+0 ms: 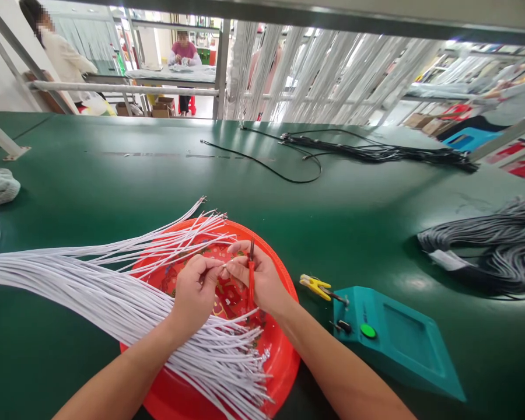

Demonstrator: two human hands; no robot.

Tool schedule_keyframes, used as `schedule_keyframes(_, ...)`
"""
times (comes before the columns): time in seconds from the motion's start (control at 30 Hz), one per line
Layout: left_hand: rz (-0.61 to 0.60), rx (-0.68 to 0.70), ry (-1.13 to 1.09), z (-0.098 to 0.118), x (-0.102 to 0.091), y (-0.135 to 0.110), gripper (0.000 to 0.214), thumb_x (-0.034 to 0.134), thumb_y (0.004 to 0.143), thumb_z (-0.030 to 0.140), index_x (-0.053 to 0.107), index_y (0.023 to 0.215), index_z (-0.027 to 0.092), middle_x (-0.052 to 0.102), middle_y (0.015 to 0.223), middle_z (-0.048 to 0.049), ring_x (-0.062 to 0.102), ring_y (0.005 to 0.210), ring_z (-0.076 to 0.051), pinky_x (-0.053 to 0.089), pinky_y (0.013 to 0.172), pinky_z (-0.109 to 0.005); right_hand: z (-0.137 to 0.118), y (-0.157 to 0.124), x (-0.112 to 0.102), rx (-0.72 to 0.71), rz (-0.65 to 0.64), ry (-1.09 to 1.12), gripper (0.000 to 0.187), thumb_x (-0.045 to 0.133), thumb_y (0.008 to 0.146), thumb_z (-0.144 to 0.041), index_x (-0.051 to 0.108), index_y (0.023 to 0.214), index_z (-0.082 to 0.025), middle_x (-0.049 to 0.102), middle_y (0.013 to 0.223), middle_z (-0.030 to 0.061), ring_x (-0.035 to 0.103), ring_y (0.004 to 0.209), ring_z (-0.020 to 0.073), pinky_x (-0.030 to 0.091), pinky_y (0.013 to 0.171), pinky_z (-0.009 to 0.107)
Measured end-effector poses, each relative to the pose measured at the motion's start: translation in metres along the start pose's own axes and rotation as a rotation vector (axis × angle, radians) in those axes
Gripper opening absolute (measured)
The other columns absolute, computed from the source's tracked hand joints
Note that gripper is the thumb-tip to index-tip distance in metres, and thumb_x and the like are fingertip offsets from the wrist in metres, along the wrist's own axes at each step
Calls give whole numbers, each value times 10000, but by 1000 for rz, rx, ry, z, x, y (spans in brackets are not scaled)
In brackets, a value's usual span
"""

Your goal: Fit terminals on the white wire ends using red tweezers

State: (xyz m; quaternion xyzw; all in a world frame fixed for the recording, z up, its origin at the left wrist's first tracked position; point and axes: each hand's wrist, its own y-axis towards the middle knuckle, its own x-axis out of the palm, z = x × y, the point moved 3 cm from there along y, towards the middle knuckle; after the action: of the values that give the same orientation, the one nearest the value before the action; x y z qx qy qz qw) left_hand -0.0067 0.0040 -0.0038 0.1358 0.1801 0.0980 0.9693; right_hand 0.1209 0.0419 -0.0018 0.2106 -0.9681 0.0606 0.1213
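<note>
My left hand (196, 289) pinches a thin white cable (224, 265) between thumb and fingers. At the same cable end, the fingertips of my right hand (262, 277) are closed. My right hand also holds a slim red-handled tool (251, 283), its narrow dark tip pointing up; whether it is scissors or cutters I cannot make out. Both hands are above a red plastic basin (284, 373) with a printed floor. A thick bundle of white cables (91, 297) comes in from the left and lies across the basin, with stripped or metal-tipped ends on the right.
Right of the basin sits a teal device (402, 338) with a green button and a yellow clip (315, 287). Dark grey coiled cables (490, 245) lie farther right. Black cables (367, 150) stretch along the back of the green table (135, 181). White cables hang beyond; people sit or stand behind.
</note>
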Motion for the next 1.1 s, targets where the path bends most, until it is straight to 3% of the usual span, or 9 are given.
schedule_keyframes(0.13,45,-48,21,0,0,-1,132,499,824,226,603,763,172,591,723,-16,550,678,-129,446,647,-251,13,3,5,189,-24,311,408,712,646,-323,471,955,-209,580,575,-47,367,364,54,300,365,172)
schedule_keyframes(0.27,67,-93,-15,-1,-1,0,124,510,820,244,606,788,171,587,708,-9,546,658,-123,452,635,-246,19,5,3,219,20,230,390,706,643,-299,484,945,-189,582,569,-37,423,390,71,351,389,187)
schedule_keyframes(0.43,63,-125,-36,-3,-1,2,122,528,809,253,615,793,170,601,731,-16,560,676,-126,462,616,-233,9,3,-3,-69,276,-46,296,628,726,-314,467,949,-207,638,733,4,562,563,125,464,557,255)
schedule_keyframes(0.57,57,-138,-20,-4,0,2,127,533,804,251,629,784,170,613,730,-21,573,676,-130,471,612,-237,4,-2,-2,-236,232,-299,220,588,766,-293,485,948,-226,653,833,30,613,714,166,490,676,308)
schedule_keyframes(0.7,33,-115,52,-4,1,1,122,534,799,233,640,799,174,628,757,-30,588,708,-142,472,634,-251,4,-7,-3,-420,225,-778,157,538,760,-190,543,912,-229,654,818,38,603,711,178,464,645,300)
schedule_keyframes(0.8,29,-87,110,-2,0,0,125,518,805,208,638,795,173,622,752,-27,576,697,-136,459,636,-253,1,-9,0,-462,207,-913,173,529,731,-158,544,891,-223,636,738,30,578,647,173,435,607,290)
schedule_keyframes(0.87,38,-65,131,-1,-1,0,125,512,807,196,631,780,172,609,735,-22,564,688,-134,449,635,-253,-2,-8,0,-370,218,-799,125,533,743,-187,523,864,-216,612,707,17,559,620,159,430,592,279)
schedule_keyframes(0.93,50,-42,128,0,-2,0,124,508,811,193,624,772,174,597,728,-16,553,688,-132,442,642,-254,-3,-5,0,-222,196,-538,128,568,739,-233,489,838,-213,580,667,-7,537,588,139,426,563,258)
schedule_keyframes(1.1,42,-51,18,-1,-3,0,126,501,823,218,610,771,181,595,725,-1,548,690,-125,440,660,-247,10,4,0,134,42,113,365,721,614,-270,447,844,-203,519,563,-68,432,447,72,354,436,183)
